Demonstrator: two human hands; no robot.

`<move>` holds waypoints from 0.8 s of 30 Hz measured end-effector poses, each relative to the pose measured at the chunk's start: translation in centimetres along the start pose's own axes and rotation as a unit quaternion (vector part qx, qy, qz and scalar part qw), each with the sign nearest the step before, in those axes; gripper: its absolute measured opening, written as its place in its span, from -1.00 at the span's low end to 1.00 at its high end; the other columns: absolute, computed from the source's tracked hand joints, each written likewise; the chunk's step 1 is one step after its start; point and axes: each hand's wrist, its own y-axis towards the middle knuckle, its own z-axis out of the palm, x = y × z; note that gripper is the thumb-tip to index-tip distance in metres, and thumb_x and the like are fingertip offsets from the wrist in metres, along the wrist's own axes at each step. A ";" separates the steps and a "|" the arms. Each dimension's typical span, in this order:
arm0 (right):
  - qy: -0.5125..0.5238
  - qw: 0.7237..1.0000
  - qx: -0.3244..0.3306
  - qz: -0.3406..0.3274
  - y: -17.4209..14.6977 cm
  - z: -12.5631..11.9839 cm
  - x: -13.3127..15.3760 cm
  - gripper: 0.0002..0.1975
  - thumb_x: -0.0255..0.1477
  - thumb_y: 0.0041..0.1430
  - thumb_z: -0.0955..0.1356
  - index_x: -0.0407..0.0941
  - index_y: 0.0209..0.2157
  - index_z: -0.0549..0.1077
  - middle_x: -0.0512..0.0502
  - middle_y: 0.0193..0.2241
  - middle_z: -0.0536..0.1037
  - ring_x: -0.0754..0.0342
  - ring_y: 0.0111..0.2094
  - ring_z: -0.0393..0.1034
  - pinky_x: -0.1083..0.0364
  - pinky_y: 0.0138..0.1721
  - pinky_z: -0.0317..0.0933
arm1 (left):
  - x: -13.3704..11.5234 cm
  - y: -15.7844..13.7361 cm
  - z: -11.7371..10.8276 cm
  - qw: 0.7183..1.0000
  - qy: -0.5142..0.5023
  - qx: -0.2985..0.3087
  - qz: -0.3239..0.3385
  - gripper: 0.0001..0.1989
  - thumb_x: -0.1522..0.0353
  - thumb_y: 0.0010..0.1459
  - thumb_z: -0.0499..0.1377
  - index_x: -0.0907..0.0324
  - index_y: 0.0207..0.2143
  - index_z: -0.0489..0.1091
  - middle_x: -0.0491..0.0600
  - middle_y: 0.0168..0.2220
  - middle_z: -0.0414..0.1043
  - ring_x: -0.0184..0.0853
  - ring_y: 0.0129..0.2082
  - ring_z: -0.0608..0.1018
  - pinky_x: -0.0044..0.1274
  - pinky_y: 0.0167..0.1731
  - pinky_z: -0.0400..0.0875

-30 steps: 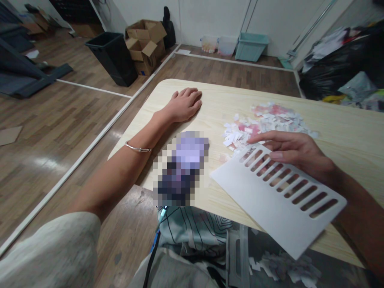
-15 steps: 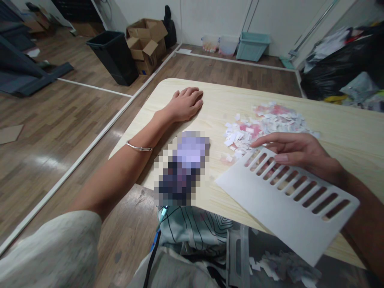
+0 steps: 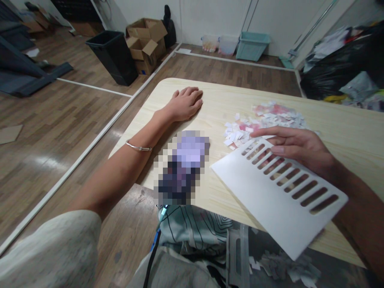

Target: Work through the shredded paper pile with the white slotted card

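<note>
- right hand (image 3: 300, 149): clamped on white plate (image 3: 270, 204) at its slotted side, likely for purchase.
- plate: crosses near edge of table (image 3: 217, 100).
- left hand (image 3: 184, 105): flat on table, grasping nothing, apparently bracing.

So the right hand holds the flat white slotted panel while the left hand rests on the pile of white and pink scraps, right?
Not quite: in the head view the left hand rests on the pale wood-grain tabletop, not the scraps. The right hand holds the white slotted panel.

no readable text, numbers or signs, blue mark (image 3: 143, 72) on cardboard box (image 3: 147, 63) too small to read
</note>
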 end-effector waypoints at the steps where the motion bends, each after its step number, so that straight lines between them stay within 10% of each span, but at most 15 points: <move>1: 0.003 1.000 0.008 -0.001 0.0 -0.1 -0.1 -0.63 -0.31 0.26 0.82 0.06 0.09 0.98 -0.12 -0.33 0.87 0.05 -0.46 0.74 0.24 -0.49 0.52 | -0.1 0.0 -0.1 1.000 0.004 0.003 -0.001 -0.25 0.05 0.76 -0.02 0.06 0.80 0.38 0.23 0.88 0.25 0.26 0.86 0.27 0.14 0.88 0.06; 24: -0.017 0.999 -0.014 0.043 -0.1 -1.2 1.5 -0.62 -0.38 0.06 0.86 0.11 -0.05 1.00 -0.14 -0.41 0.84 -0.02 -0.51 0.72 0.18 -0.52 0.53 | 0.3 -0.3 0.0 1.000 0.007 0.006 0.001 -0.25 0.05 0.77 -0.02 0.07 0.81 0.37 0.23 0.88 0.24 0.26 0.86 0.26 0.13 0.88 0.05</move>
